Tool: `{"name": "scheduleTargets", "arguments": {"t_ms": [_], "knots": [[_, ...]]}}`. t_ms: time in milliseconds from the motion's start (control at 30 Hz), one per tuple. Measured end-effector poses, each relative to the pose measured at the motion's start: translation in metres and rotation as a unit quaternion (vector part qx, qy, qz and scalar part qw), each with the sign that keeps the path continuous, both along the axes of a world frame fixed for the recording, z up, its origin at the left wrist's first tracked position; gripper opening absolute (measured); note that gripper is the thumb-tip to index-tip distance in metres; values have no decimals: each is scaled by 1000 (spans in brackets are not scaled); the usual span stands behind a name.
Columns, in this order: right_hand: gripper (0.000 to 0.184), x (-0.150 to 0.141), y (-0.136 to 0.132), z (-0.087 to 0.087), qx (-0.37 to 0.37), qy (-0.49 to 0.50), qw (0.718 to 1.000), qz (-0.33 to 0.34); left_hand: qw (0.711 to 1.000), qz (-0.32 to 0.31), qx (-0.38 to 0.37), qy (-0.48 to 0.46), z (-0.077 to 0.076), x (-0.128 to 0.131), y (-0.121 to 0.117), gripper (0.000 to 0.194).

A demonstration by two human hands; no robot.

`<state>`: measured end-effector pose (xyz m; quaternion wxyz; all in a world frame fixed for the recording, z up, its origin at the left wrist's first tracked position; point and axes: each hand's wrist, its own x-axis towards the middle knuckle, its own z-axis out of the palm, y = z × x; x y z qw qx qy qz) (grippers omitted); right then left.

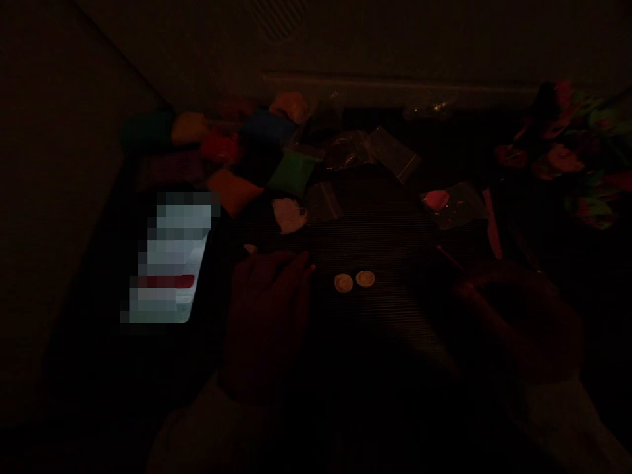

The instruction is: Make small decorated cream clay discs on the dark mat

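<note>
On the dark table (395,237), your left hand (266,296) and right hand (528,322) flank two pale discs (343,283).
Your right fingers appear to pinch a thin stick (449,257); grip it lightly, tip in view. Rest your bent left fingers clear of the discs. Whether they pinch the red speck (313,267) by their tips, I cannot tell; gloom hides the right fingertips.

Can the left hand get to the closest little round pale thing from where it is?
Probably yes. The left hand is beside the nearer pale disc, and I see only ridged tabletop between them, apart from a tiny red bit by the hand. It's very dark, though.
</note>
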<state>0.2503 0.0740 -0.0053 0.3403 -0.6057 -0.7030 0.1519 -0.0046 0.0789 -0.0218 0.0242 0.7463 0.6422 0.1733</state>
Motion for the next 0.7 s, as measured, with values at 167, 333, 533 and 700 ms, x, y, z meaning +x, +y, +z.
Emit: {"name": "scheduleTargets", "arguments": {"t_ms": [167, 333, 533, 700], "knots": [[19, -1, 0, -2, -14, 3, 999, 29, 1000, -7, 2, -5, 0, 0, -1, 28], [15, 0, 1, -2, -21, -5, 999, 39, 1000, -4, 3, -9, -1, 1, 0, 28], [13, -3, 0, 3, 28, -47, 992, 110, 999, 9, 22, -25, 2, 3, -2, 27], [12, -22, -10, 4, 75, -159, 967, 183, 997, 14, 48, -51, 5, 5, -4, 26]]}}
